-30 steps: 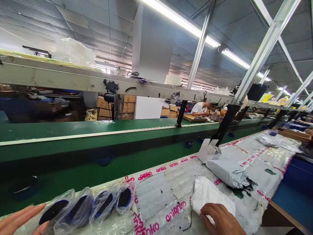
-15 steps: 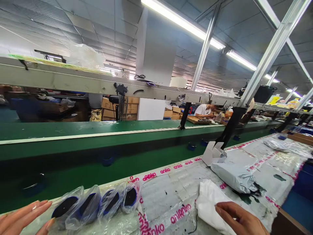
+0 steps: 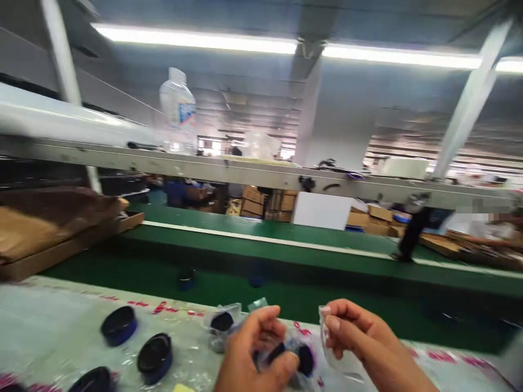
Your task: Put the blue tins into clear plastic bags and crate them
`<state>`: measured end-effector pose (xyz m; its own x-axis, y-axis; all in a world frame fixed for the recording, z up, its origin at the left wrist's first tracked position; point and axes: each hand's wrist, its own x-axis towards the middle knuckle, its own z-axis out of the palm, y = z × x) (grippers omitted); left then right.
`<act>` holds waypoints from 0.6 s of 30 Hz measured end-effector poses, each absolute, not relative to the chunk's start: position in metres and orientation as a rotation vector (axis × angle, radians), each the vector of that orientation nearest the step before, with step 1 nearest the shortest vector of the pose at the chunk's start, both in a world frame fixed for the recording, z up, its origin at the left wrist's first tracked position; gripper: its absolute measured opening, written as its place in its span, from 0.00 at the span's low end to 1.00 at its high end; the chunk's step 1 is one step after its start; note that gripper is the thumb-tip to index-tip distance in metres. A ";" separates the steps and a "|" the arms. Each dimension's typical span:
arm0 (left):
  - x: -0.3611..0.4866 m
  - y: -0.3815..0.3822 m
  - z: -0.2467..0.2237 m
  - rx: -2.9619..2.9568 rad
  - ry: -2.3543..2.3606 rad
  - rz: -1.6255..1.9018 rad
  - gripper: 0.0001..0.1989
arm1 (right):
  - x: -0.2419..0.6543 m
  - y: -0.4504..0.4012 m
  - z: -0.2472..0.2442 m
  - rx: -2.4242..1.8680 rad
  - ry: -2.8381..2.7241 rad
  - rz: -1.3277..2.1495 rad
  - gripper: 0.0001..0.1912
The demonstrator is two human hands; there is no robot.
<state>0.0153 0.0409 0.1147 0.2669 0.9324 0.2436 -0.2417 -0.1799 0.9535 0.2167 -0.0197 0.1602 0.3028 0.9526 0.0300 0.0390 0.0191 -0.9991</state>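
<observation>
My right hand (image 3: 370, 340) is closed, thumb and fingertips pinching a clear plastic bag (image 3: 345, 366) that hangs down from them. To its left, my left hand (image 3: 243, 362) is curved, with thumb and fingers apart. It hovers over round black-and-blue parts in clear bags and partly covers them; one bagged part (image 3: 305, 359) shows between my hands. Another bagged part (image 3: 222, 322) lies left of my left hand. Farther left, unbagged round parts lie on the table, among them one black-and-blue part (image 3: 118, 325) and a second one (image 3: 154, 358). Motion blurs the view.
The plastic-covered table (image 3: 49, 305) borders a green conveyor belt (image 3: 143, 267) carrying several dark round parts. Brown cardboard trays (image 3: 61, 239) stand at the left. A clear bottle (image 3: 178, 111) stands on the rail shelf (image 3: 229, 171) above. A blurred person is at far right.
The view has turned left, bringing the unbagged parts and bottle into sight. My hands have come closer together. My right hand has left the white bag and now pinches a clear one.
</observation>
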 end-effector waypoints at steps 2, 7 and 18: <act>0.013 0.051 0.112 1.242 0.619 1.210 0.33 | 0.183 0.014 0.154 -1.185 -1.037 1.157 0.19; -0.033 0.079 0.106 1.026 0.651 1.292 0.35 | 0.117 0.067 0.142 -1.018 -1.117 1.428 0.22; -0.127 0.085 0.099 0.946 0.929 1.484 0.24 | 0.034 0.122 0.131 -0.947 -1.336 1.671 0.24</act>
